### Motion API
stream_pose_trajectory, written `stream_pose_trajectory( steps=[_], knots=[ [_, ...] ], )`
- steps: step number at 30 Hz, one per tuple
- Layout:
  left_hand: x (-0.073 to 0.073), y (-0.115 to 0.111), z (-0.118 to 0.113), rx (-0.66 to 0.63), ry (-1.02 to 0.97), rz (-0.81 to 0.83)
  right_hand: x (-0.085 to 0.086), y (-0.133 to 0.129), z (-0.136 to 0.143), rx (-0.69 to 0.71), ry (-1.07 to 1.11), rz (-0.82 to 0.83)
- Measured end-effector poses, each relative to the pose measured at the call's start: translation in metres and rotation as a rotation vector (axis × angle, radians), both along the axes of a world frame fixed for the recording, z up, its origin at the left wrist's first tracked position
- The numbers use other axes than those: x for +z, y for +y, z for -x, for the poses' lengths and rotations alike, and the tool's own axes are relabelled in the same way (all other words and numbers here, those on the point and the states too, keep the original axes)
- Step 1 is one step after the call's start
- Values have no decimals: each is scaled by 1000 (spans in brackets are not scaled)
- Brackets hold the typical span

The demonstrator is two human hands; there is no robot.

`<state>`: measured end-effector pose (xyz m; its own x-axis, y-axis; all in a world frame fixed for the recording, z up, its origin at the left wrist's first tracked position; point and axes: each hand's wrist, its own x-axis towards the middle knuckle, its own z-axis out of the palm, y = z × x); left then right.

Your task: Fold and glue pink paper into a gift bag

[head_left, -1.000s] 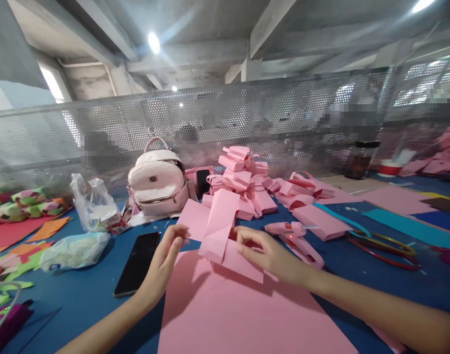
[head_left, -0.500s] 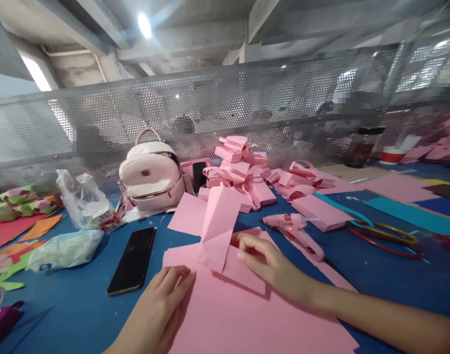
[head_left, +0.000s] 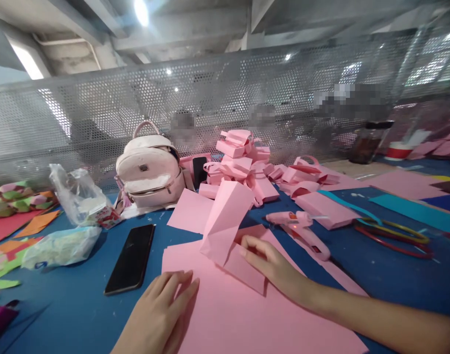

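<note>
A folded pink paper piece (head_left: 225, 226) stands partly upright over large flat pink sheets (head_left: 262, 319). My right hand (head_left: 271, 263) grips its right-hand flap, thumb in front and fingers curled behind. Resting on the left edge of the flat sheets is my left hand (head_left: 164, 307), its fingers slightly bent and apart, with nothing in it. To the right of the folded piece lies a pink glue gun (head_left: 302, 231), its nozzle toward the left.
A black phone (head_left: 131, 258) lies left of the sheets. Behind are a pale backpack (head_left: 151, 172), plastic bags (head_left: 63, 246) and a heap of pink paper boxes (head_left: 243, 167). Coloured hoops (head_left: 394, 236) and a turquoise strip (head_left: 420, 214) lie at right.
The folded paper has opened slightly and its upper part tilts more to the right. Both hands keep nearly the same places. The camera view has shifted slightly.
</note>
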<state>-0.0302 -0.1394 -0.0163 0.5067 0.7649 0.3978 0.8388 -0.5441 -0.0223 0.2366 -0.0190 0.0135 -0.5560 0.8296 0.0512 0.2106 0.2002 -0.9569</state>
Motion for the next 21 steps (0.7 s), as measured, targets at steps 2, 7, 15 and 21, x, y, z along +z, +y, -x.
stream_pose_trajectory(
  steps=[2,7,15,21],
  knots=[
    [3,-1,-2,44,26,9,-2,1,0,3,4,14],
    [7,5,-3,23,169,-33,-2,3,3,7,10,54],
    [-4,19,0,18,226,-177,-6,7,4,2,12,84],
    [1,25,8,-59,255,-190,-13,11,4,23,34,148]
  ],
)
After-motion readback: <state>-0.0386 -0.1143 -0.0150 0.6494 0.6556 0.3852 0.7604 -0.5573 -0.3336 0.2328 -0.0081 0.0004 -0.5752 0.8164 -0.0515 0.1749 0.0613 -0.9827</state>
